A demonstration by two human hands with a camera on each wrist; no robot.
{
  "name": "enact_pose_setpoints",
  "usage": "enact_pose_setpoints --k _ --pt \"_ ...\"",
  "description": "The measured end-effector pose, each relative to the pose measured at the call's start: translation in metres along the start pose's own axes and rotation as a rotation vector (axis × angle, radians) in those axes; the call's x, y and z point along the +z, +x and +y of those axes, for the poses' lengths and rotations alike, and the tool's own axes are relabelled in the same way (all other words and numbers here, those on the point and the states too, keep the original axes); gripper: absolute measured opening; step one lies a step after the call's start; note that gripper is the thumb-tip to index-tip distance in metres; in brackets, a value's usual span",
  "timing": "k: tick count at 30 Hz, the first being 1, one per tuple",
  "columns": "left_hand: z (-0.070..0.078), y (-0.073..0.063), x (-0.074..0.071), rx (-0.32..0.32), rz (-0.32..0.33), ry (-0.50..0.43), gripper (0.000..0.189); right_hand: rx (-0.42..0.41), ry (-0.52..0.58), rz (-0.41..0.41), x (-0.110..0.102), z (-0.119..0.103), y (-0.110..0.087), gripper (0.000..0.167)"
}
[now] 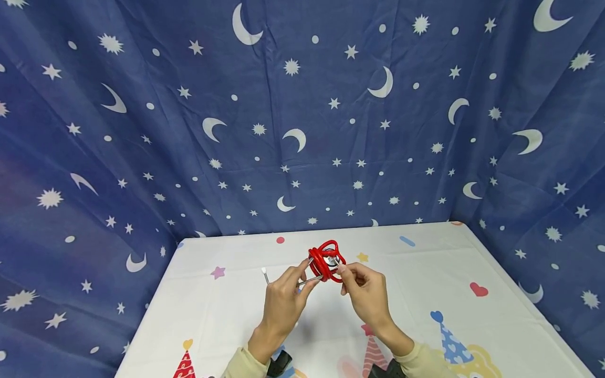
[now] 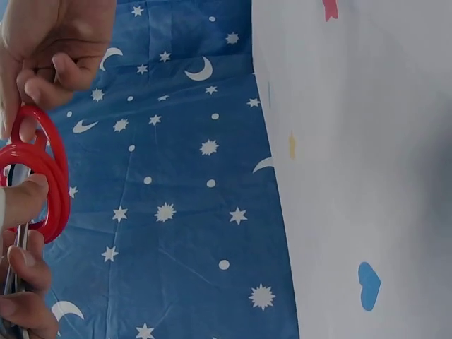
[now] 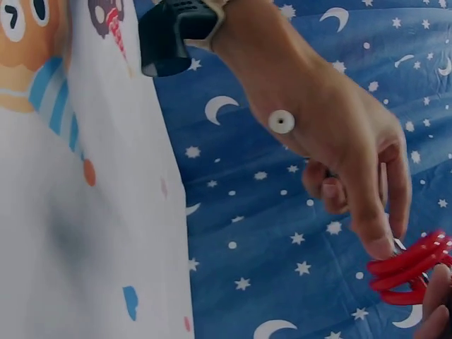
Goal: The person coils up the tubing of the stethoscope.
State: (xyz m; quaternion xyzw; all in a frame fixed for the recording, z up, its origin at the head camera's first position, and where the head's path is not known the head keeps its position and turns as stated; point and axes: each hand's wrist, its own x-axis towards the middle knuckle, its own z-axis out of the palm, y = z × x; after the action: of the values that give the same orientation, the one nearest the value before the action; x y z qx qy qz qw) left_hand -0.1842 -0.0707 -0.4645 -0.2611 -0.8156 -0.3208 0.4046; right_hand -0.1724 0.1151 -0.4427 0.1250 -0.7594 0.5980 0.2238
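Observation:
A stethoscope with red tubing (image 1: 317, 264) wound into a coil is held up above the table between both hands. My left hand (image 1: 282, 302) grips its metal ear tubes and the coil's left side; one white ear tip (image 1: 264, 270) sticks out past the knuckles. On the other side my right hand (image 1: 369, 295) pinches a part at the coil's right edge, beside the silver chest piece (image 1: 332, 260). The left wrist view shows the red loops (image 2: 58, 185) between the two hands. Seen from the right wrist, the ear tip (image 3: 281, 121) appears in front of the right hand (image 3: 339, 134).
Below the hands is a table with a white cloth (image 1: 212, 304) printed with party hats, stars and hearts. A blue curtain (image 1: 321, 115) with moons and stars stands behind the table and along its sides. Dark bands (image 1: 280, 363) sit on the wrists.

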Motion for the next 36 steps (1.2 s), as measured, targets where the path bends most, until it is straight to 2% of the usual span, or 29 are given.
enact_pose_setpoints --k 3,7,10,16,18,20,23,25,28,32,36 --pt "0.003 0.0 0.002 -0.013 0.002 -0.015 0.049 -0.032 0.028 0.051 0.004 0.005 -0.003 0.011" --pt "0.007 0.0 0.003 0.018 0.002 0.004 0.05 -0.06 0.063 0.116 0.01 0.01 -0.004 0.007" --pt "0.008 0.001 0.004 0.013 -0.015 -0.011 0.049 -0.154 0.013 0.156 0.012 0.016 -0.003 0.002" --pt "0.006 0.001 0.005 0.004 -0.042 -0.037 0.048 -0.412 -0.122 0.255 0.013 0.026 0.002 0.016" --pt "0.005 0.002 0.006 0.002 -0.048 -0.038 0.048 -0.467 -0.144 0.269 0.014 0.029 0.003 0.021" --pt "0.004 0.002 0.006 -0.003 -0.055 -0.033 0.047 -0.483 -0.163 0.283 0.014 0.031 0.005 0.027" --pt "0.002 0.002 0.006 -0.019 -0.067 -0.032 0.047 -0.442 -0.171 0.288 0.015 0.036 0.006 0.036" --pt "0.0 0.001 0.006 -0.027 -0.075 -0.026 0.046 -0.383 -0.161 0.277 0.016 0.04 0.007 0.039" --pt "-0.005 -0.001 0.007 -0.042 -0.096 -0.024 0.046 -0.293 -0.167 0.228 0.015 0.044 0.008 0.033" --pt "-0.011 -0.005 0.01 -0.11 -0.132 -0.045 0.046 -0.094 -0.104 0.075 0.01 0.048 0.012 0.024" --pt "-0.016 -0.008 0.013 -0.194 -0.199 -0.079 0.046 0.122 0.043 -0.093 0.002 0.052 0.018 0.032"
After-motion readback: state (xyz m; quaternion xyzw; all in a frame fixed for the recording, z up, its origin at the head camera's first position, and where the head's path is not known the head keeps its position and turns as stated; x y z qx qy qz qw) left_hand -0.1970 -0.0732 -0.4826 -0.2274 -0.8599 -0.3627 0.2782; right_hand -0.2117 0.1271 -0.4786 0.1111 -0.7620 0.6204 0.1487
